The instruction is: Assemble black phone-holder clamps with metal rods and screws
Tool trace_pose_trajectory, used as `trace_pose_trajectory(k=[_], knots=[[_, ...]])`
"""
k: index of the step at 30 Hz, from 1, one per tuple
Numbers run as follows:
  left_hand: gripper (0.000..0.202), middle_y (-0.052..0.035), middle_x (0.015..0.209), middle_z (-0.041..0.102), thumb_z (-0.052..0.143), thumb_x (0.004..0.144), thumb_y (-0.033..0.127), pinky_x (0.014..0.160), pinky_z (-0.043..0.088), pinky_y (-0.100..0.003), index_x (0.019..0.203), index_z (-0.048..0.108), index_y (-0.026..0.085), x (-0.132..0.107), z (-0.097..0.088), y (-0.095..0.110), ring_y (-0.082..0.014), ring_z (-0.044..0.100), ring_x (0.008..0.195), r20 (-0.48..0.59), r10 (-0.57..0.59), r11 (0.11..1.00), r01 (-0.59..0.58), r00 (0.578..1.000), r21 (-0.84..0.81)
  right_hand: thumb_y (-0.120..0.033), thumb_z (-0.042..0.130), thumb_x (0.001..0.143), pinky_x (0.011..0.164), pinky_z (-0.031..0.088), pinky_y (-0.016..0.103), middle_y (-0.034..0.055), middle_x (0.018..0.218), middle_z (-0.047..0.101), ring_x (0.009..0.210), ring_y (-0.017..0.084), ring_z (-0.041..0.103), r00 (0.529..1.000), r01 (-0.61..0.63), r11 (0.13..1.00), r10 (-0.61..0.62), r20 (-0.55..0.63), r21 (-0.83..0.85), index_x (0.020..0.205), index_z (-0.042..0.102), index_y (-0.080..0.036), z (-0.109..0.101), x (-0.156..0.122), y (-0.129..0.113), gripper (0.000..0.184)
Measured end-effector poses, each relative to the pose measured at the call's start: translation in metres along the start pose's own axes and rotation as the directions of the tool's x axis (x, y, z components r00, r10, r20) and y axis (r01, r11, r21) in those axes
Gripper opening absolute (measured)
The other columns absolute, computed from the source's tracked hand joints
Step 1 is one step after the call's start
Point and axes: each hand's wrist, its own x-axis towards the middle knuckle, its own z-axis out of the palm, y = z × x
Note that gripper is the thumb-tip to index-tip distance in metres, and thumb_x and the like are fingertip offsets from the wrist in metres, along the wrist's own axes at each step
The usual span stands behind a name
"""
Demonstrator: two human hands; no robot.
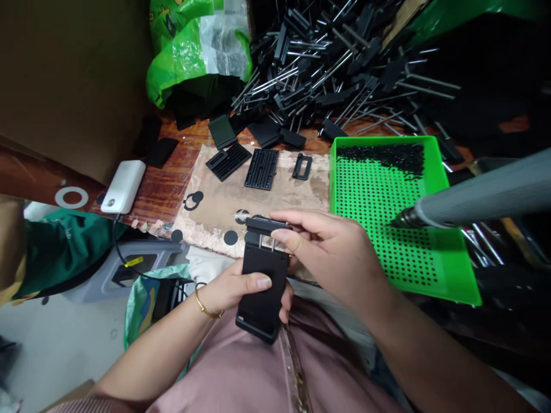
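Note:
My left hand is wrapped round a black phone holder, its thumb lying across the flat back. At the holder's upper end, my right hand pinches a black end bar between thumb and fingers. Two short metal rods show between that bar and the holder's body. Beyond my hands, two ribbed black plates and a small black frame with a slot lie on a cardboard sheet. The fingers under the holder are partly hidden.
To the right stands a green perforated tray with small black screws heaped at its far end. A grey electric screwdriver reaches in over it. Behind lies a pile of black parts with metal rods. A white power bank sits left.

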Motion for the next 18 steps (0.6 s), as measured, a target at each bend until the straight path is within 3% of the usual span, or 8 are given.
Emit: trace_pose_trajectory(k=[5,9,18], knots=[[0.042,-0.0109,0.077,0.067,0.067,0.073,0.048,0.064,0.050,-0.029,0.089,0.063,0.010,0.001,-0.004,0.000,-0.0201,0.064,0.068,0.035,-0.010,0.999,0.009,0.999,0.040,-0.025,0.064,0.080,0.070,0.058,0.029,0.0020,0.084,0.074,0.069,0.017,0.069,1.000,-0.028,0.999,0.028,0.007,0.031,0.098,0.073,-0.022,0.000,-0.003,-0.002,0.021],[0.042,-0.0101,0.078,0.066,0.066,0.074,0.049,0.067,0.051,-0.031,0.093,0.063,0.011,-0.001,-0.006,0.000,-0.0201,0.064,0.070,0.046,-0.002,0.998,0.000,0.999,0.056,-0.026,0.065,0.079,0.064,0.057,0.028,0.0009,0.078,0.074,0.061,0.015,0.067,0.996,-0.082,0.994,0.080,0.029,0.078,0.098,0.073,-0.023,0.000,-0.004,-0.002,0.021],[0.042,-0.0115,0.083,0.065,0.061,0.079,0.052,0.071,0.052,-0.033,0.087,0.066,0.011,-0.007,0.001,0.010,-0.0211,0.062,0.077,-0.058,0.023,0.958,-0.005,0.998,0.286,-0.024,0.065,0.078,0.056,0.055,0.024,0.0004,0.081,0.073,0.064,0.015,0.067,0.996,-0.087,0.991,0.085,0.019,0.104,0.098,0.072,-0.025,-0.002,-0.008,0.005,0.021]])
